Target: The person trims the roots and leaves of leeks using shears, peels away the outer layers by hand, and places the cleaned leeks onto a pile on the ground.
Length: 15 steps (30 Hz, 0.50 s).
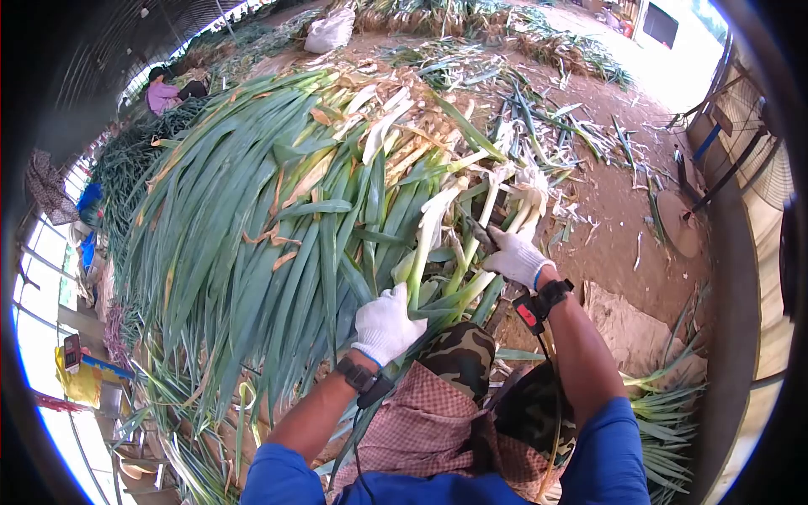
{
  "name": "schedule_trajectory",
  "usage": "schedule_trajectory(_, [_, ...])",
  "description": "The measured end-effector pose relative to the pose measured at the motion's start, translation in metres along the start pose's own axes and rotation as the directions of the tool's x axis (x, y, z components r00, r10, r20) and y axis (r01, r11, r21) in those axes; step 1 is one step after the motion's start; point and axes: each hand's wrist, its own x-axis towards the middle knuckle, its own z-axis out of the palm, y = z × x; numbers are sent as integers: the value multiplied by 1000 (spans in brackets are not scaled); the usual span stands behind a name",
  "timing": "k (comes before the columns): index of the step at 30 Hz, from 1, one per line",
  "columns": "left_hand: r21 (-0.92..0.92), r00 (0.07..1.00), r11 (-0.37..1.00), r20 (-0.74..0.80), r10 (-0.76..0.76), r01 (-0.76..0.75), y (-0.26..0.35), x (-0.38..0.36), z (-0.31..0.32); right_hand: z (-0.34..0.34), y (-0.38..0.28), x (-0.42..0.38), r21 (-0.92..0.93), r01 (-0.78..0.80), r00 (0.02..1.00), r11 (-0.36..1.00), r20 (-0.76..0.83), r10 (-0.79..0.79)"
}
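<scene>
A large heap of long green leeks (pixel 244 202) fills the middle and left, with pale stalks and dry husks toward its right side. My left hand (pixel 387 323), in a white glove, is closed at the near edge of the heap around the lower part of a leek stalk (pixel 427 240). Farther right, my right hand (pixel 512 256), also gloved, has its fingers wrapped round something dark and small beside the white root ends (pixel 526 198); what it is I cannot make out. Both forearms wear black wrist devices.
A person (pixel 164 93) in a pink top sits at the far left. A white sack (pixel 330 32) stands behind the heap. At the right are a round fan (pixel 762 160) and a wall. Loose leeks (pixel 665 429) lie at the lower right, a cardboard sheet (pixel 627 324) above them.
</scene>
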Motion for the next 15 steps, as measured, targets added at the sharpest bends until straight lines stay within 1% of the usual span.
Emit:
schedule_trajectory(1, [24, 1000, 1000, 1, 7, -7, 1, -1, 2, 2, -1, 0, 6, 1, 1000, 1000, 14, -1])
schedule_trajectory(2, [51, 1000, 999, 2, 17, -18, 1, -2, 3, -1, -2, 2, -53, -37, 999, 998, -5, 37])
schedule_trajectory(5, [121, 998, 991, -28, 54, -50, 0, -4, 9, -12, -12, 2, -102, -15, 999, 995, 27, 17])
schedule_trajectory(6, [142, 997, 988, -43, 66, -59, 0, -5, 11, -8, -15, 2, -66, 4, 1000, 998, 8, -3])
schedule_trajectory(9, [236, 989, 965, -69, 133, -114, -2, -11, 16, -3, 4, 19, -81, -52, 999, 995, -15, 51])
schedule_trajectory(10, [250, 986, 960, -73, 149, -126, -4, -12, 19, -5, 3, 18, -57, -30, 1000, 998, 1, 30])
schedule_trajectory(13, [276, 979, 948, -76, 187, -160, -8, -16, 28, 0, 3, 26, -17, -68, 997, 998, 33, 69])
schedule_trajectory(15, [283, 977, 944, -73, 200, -172, -10, -18, 27, -3, 7, 26, -44, -51, 999, 998, 13, 52])
